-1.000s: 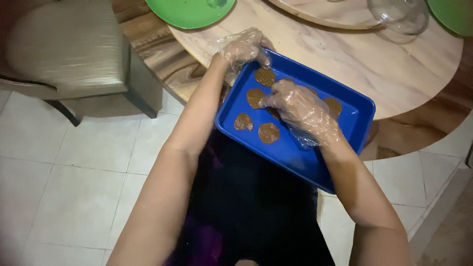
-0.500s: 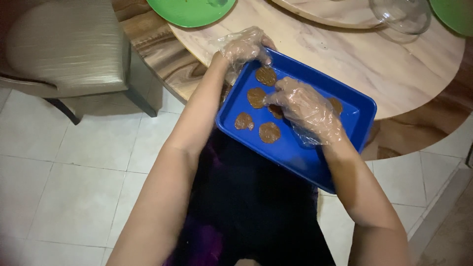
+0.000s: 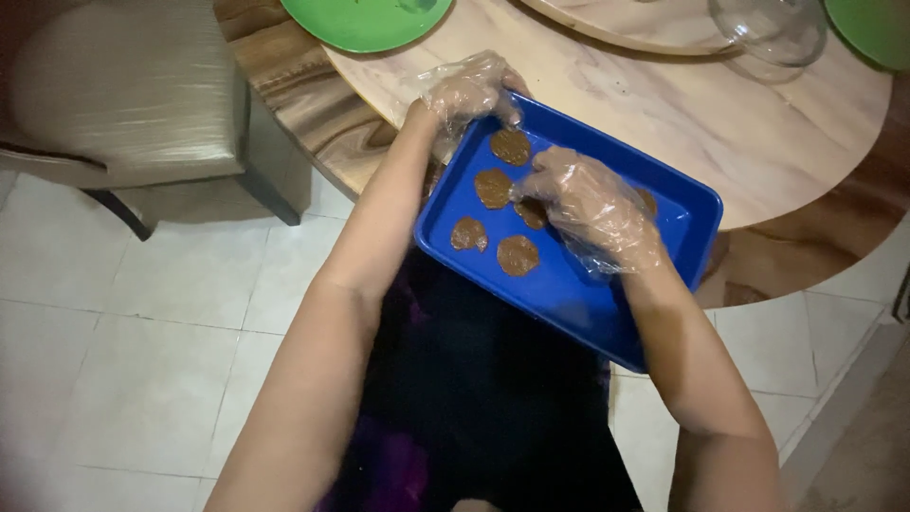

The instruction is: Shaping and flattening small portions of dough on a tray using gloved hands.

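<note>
Flat brown dough rounds (image 3: 518, 254) lying in a blue rectangular tray (image 3: 569, 294), tilted with its long axis running from far left to near right, its far edge over the rim of the round wooden table (image 3: 654, 104) and its near end above the lap. Four rounds plainly visible toward the tray's left half, another (image 3: 648, 200) peeking out on the right, and one (image 3: 533, 212) partly under the fingers of the right hand (image 3: 588, 204).

Right hand, in a thin clear plastic glove, laid palm down over the middle of the tray, fingertips pointing left and touching that half-hidden round; whether pinched or only pressed cannot be told. Remaining rounds just left of and nearer than those fingertips, so closer to the right hand.

Left hand (image 3: 469, 90), also gloved, curled around the tray's far-left corner, clasping the rim.

Farther out: a green plate (image 3: 365, 19) at the far left of the table, a clear glass bowl (image 3: 768, 28) far right, a padded chair (image 3: 114, 95) at left, pale tiled floor (image 3: 123, 360) below.
</note>
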